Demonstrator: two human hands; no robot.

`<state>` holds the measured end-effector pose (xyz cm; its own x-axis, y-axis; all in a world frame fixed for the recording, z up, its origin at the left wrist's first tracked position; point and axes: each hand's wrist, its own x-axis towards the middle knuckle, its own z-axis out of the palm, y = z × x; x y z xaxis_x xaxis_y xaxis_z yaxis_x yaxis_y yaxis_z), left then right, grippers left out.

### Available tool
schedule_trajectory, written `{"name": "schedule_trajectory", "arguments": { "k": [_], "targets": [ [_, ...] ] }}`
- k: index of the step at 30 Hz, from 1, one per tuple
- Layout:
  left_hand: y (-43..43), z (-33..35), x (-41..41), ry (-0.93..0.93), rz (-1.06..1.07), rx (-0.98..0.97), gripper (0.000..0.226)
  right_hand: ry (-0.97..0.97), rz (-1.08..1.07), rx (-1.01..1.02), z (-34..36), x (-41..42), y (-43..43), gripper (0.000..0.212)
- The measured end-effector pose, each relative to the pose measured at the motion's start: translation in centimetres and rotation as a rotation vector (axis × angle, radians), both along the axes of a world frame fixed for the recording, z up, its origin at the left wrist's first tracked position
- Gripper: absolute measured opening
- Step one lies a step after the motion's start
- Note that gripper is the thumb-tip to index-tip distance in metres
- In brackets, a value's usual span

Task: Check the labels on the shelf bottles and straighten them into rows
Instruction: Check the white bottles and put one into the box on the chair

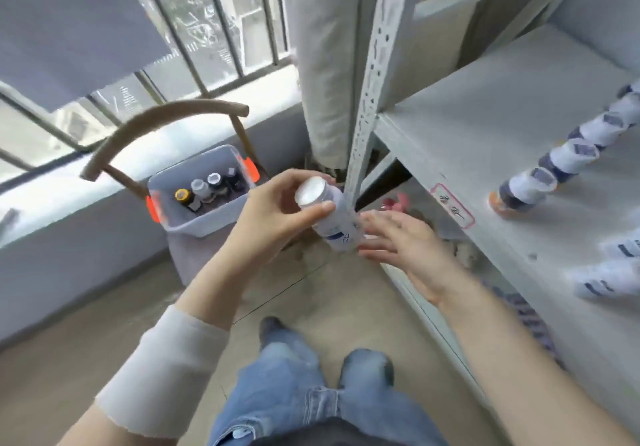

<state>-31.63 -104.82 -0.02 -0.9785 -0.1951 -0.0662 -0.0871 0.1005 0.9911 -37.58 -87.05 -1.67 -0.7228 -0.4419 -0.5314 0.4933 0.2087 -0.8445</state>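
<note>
Bottle (332,217): off the shelf (467,140), in front of me.
Left hand (277,213): grips its cap end.
Right hand (408,248): flat, beside its base.
Progress: I judge one row (554,175) done; loose bottles (613,272) remain.

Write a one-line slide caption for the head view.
The left hand grips a white bottle by its cap end, open right hand at its base, beside a shelf holding a row of bottles.

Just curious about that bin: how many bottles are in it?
4, lined across the bin: yellow cap at left, white cap, grey cap, dark bottle. Others may be hidden.
</note>
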Motion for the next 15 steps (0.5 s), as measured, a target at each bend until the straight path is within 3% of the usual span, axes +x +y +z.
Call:
{"name": "schedule_trajectory", "arguments": {
  "k": [4,7,11,15],
  "targets": [
    [-9.0,-4.7,4.0,-0.088,0.320,-0.162,0.029,0.273,0.146,0.246,-3.0,0.2,-9.4,0.007],
    [-14.2,-8.0,5.8,-0.179,0.506,-0.136,0.028,0.491,0.336,0.433,-5.2,0.6,-15.3,0.016],
    [-19.2,-10.9,5.5,-0.252,0.580,-0.163,0.032,0.848,0.559,0.569,-7.4,-0.1,-21.3,0.026],
    [-23.9,-13.6,3.1,-0.292,0.565,-0.272,0.036,1.039,0.695,0.606,-9.8,-2.5,-27.2,0.026]
  ]
}}
